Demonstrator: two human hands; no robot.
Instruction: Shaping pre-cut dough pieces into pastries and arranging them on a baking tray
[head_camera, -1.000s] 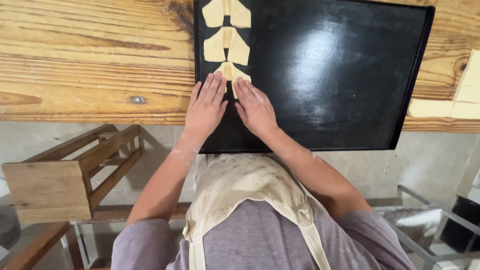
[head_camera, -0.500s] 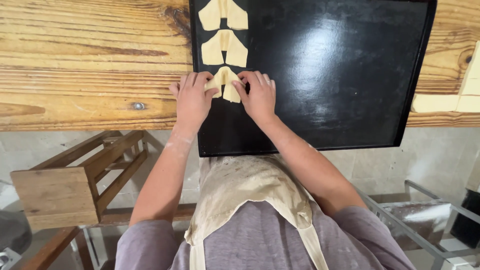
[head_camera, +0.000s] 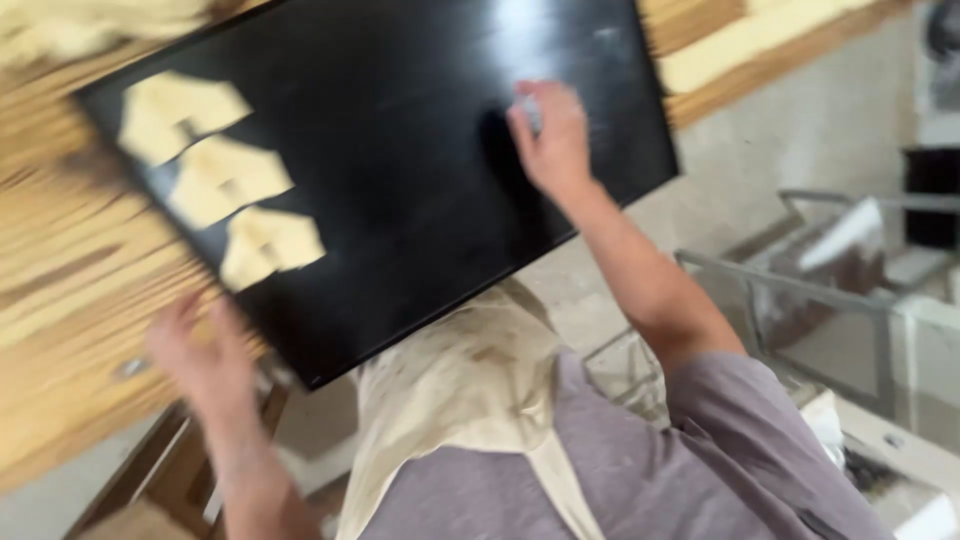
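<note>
A black baking tray (head_camera: 420, 200) lies on a wooden table (head_camera: 70, 300), seen tilted in a blurred view. Three folded pale dough pieces sit in a row at its left side; the nearest dough piece (head_camera: 270, 245) is by the tray's front edge. My right hand (head_camera: 550, 135) hovers over or rests on the bare right part of the tray, fingers spread, nothing in it. My left hand (head_camera: 205, 355) is blurred at the table's front edge, just left of the tray's near corner, fingers loose and apart.
More pale dough (head_camera: 740, 50) lies on the table past the tray's right edge. A cream apron (head_camera: 460, 400) over a grey shirt fills the lower middle. Metal racks (head_camera: 820, 290) stand on the floor at right, a wooden frame (head_camera: 150, 490) at lower left.
Both hands have left the third dough piece. The right hand moved to the tray's right part, the left hand drew back to the table edge. The view swung and tilted right.
</note>
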